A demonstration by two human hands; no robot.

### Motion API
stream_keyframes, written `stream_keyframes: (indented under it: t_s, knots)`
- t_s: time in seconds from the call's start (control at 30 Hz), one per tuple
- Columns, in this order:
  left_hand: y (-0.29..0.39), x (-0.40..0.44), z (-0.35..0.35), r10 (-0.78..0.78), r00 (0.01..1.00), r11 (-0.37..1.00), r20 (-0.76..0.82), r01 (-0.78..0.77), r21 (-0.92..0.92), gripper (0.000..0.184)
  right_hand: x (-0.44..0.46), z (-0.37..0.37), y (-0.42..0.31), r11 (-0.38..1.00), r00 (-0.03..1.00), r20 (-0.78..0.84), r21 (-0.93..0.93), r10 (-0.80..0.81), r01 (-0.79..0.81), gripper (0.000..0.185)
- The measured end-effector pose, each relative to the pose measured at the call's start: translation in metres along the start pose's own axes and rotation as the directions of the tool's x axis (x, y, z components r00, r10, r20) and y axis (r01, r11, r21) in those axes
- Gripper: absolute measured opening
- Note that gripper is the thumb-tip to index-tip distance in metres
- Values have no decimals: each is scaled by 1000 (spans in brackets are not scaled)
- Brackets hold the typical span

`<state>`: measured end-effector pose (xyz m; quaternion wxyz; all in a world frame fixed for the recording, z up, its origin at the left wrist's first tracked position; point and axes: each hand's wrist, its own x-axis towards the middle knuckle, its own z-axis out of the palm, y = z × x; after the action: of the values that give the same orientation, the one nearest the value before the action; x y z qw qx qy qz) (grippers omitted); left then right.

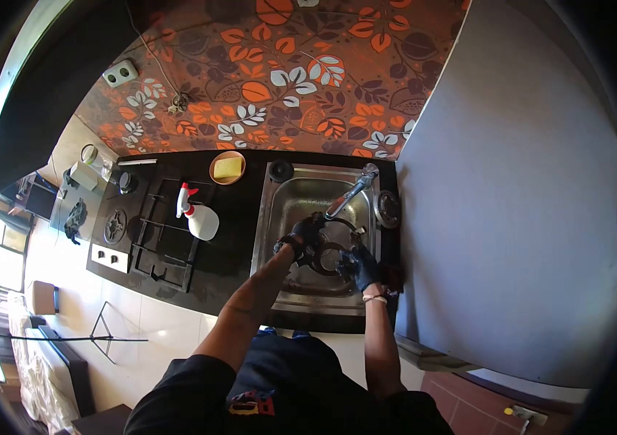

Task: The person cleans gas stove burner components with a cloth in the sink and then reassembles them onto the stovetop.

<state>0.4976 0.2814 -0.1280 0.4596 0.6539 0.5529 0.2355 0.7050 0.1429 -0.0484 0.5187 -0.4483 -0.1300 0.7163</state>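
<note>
Both of my hands are in black gloves over the steel sink (pixel 272 279). My left hand (pixel 310 229) is under the faucet (pixel 352 197), its fingers curled round something dark that blends with the glove. Lower and to the right, my right hand (pixel 361 267) grips the edge of a dark ring (pixel 329 257), which looks like a stove burner part. A black curved piece (pixel 347 224) with a light metal end lies between the hands and the faucet. Other dark parts under my left hand are partly hidden.
Left of the sink stand a white spray bottle (pixel 203 222) with a red trigger, a yellow sponge (pixel 228 168) in a bowl (pixel 216 180), and a stove grate (pixel 180 262). A round dark-and-metal piece (pixel 387 209) sits right of the faucet. A large grey panel (pixel 504 181) borders the right.
</note>
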Motion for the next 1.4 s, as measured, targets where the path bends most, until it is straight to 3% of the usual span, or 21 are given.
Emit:
stream_keyframes:
  t_s: [0.07,0.13,0.2,0.27,0.37,0.47,0.57,0.6,0.63,0.73,0.77,0.87,0.9,1.0,1.03,1.07,1.13,1.17,1.23,1.37,1.4]
  knots:
    - [-13,-9,-2,-115,991,937,-72,84,-339,36,24,-7,0,988,999,48,-151,-17,24,52]
    - [-44,-17,4,-213,976,620,-49,96,-779,36,57,-20,10,954,996,81,-291,-48,69,47]
    - [-36,-40,-9,-339,941,416,21,170,-893,38,89,-26,21,899,989,109,-417,-97,134,41]
    - [36,-93,-44,-533,846,521,33,358,-775,41,61,22,-6,912,998,56,-409,-2,25,38]
    - [30,-110,-48,-535,843,405,57,315,-858,41,66,43,-14,907,994,61,-417,94,-61,32]
    - [-61,-94,-29,-44,968,-53,245,243,-969,41,110,30,-4,864,987,133,-503,91,-12,27]
    - [46,-138,-47,-607,792,278,68,292,-915,44,104,55,-20,771,989,143,-633,24,73,28]
    - [46,-140,-48,-580,808,291,101,321,-901,44,93,65,-28,732,991,132,-675,-6,95,30]
    - [45,-143,-48,-553,822,305,136,351,-885,45,160,15,-3,604,968,231,-759,-100,243,24]
    - [19,-135,-37,-431,880,235,198,321,-917,44,111,45,-43,880,967,253,-463,22,101,24]
    - [13,-128,-34,-379,902,189,206,293,-937,43,104,44,-54,893,970,219,-451,104,7,26]
    - [35,-122,-37,-338,931,205,141,219,-954,40,94,42,-58,952,984,173,-289,-52,101,28]
    - [34,-119,-33,-310,943,184,122,185,-965,41,108,27,-52,939,956,234,-248,-180,237,27]
    - [34,-111,-26,-295,953,132,66,109,-985,42,110,10,-58,966,968,164,-145,-191,215,30]
    - [38,-112,-26,-334,941,123,52,98,-988,43,95,15,-66,950,985,-29,-272,-168,154,33]
    - [44,-112,-26,-369,929,113,37,84,-990,43,93,6,-65,775,917,-52,-554,-396,304,33]
    - [45,-111,-23,-400,916,99,-8,34,-995,43,103,-41,-47,159,655,115,-925,-747,344,33]
    - [42,-111,-24,-418,908,92,-33,7,-996,43,78,-31,-52,55,577,165,-937,-800,344,33]
    - [32,-116,-32,-347,929,225,-125,-47,-973,43,1,-1,-56,-60,598,131,-989,-791,137,31]
    - [14,-129,-41,-177,952,440,-248,-149,-885,43,-64,11,-39,-207,812,-123,-935,-571,-287,36]
    - [34,-139,-52,-259,938,428,-230,-102,-898,44,-68,11,-31,-247,708,-36,-924,-706,-293,38]
